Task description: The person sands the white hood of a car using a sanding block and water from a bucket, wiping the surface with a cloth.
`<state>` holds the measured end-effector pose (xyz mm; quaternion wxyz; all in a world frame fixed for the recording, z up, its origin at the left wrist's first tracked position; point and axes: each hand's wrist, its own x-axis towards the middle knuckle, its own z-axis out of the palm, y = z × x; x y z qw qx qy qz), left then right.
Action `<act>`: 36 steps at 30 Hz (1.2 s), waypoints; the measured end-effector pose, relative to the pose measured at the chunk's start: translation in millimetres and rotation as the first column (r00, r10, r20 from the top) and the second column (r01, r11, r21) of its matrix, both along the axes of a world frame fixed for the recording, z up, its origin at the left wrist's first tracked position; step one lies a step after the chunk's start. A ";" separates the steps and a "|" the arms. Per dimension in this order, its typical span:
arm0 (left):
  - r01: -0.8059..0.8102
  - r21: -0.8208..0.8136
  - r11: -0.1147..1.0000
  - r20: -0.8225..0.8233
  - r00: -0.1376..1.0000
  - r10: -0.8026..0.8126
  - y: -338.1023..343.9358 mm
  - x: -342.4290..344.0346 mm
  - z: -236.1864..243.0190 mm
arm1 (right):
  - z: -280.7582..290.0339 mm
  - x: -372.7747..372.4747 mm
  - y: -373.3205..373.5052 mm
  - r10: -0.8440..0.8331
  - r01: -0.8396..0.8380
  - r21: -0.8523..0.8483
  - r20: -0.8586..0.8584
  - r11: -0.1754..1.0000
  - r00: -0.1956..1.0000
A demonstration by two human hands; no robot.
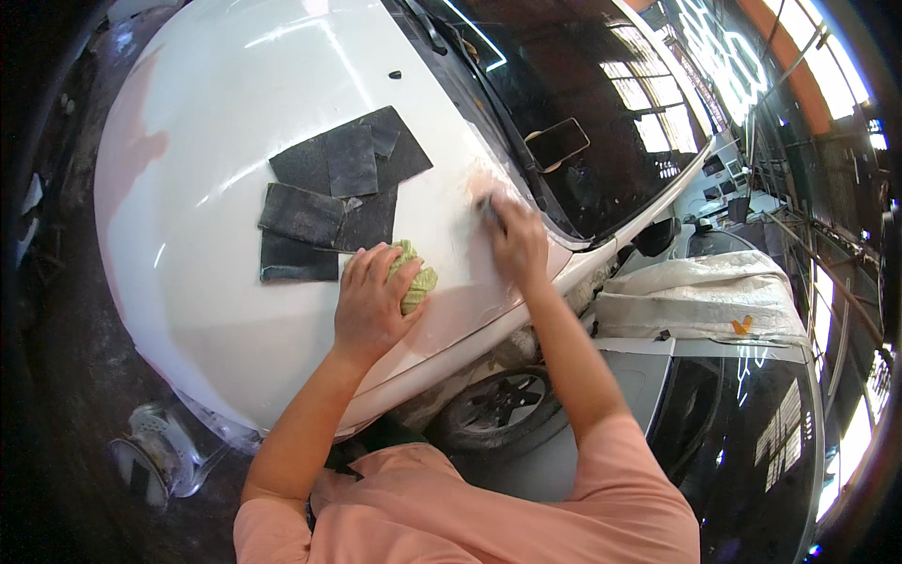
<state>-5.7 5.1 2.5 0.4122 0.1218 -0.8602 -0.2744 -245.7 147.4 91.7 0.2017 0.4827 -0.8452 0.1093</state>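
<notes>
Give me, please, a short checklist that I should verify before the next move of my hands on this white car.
1. Green cloth held by the left hand: ok, bunched under the fingers.
2. Dark pad held by the right hand: ok, at the hood.
3. Dark sheets clear of the right hand: ok, lying to its left.
4. Even colour near the pad: not ok, a reddish patch shows.
5. Surface smooth to touch: cannot tell.

No text, label, number or sign can be read. At the right, the small orange mark [742,325] on the crumpled white cover [676,303] shows no legible lettering; nor do the black rectangular sheets [303,217] on the glossy white car hood [225,122], left of centre.
</notes>
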 end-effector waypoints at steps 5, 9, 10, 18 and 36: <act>0.001 -0.012 1.000 -0.016 1.000 -0.001 5.3 -2.9 -2.5 | -12.0 -20.5 -14.6 -0.135 0.132 -0.038 -0.120 0.991 0.983; -0.023 -0.006 1.000 0.029 0.999 0.024 -7.1 4.1 -3.8 | -30.9 47.3 15.8 0.027 -0.027 -0.052 0.007 0.998 1.000; -0.023 -0.004 1.000 0.023 0.999 0.023 -6.6 4.1 -3.6 | -24.9 46.3 15.3 0.023 -0.022 -0.023 0.025 0.999 0.999; 0.006 0.004 1.000 -0.004 1.000 -0.006 5.9 -2.3 -1.2 | -12.1 -20.0 -21.5 -0.099 0.092 -0.060 -0.115 0.994 0.988; -0.011 0.012 1.000 0.026 1.000 0.011 -6.8 4.1 -3.2 | -22.9 53.6 4.4 -0.035 0.035 0.038 0.002 0.999 0.999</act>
